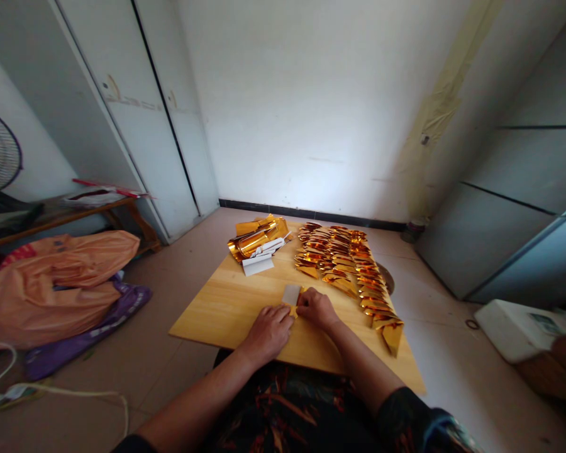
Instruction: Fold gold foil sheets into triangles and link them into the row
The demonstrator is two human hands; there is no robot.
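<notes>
At the left of a pale yellow, smooth wooden counter (212,308) lies a loose heap of curled, shiny gold foil sheets (264,234), with a creased white rectangular paper piece (258,265) at its near edge; being light and springy, the heap could slide or uncurl if nudged. Nearer the middle, the bare left hand (271,330) rests its fingers on a small gold-and-white foil paper piece (291,294) lying on the counter before the wearer; whether that grip pinches or only presses, I cannot tell. The bare right hand (317,307) has its fingers bent in, grasping the piece's right side. Uneven pressure could skew a crease, and a hard tug might tear it. Rightmost, overlapping rows of folded, pointed gold foil pieces (334,255) reach near the edge; a stray right forearm could topple them.
</notes>
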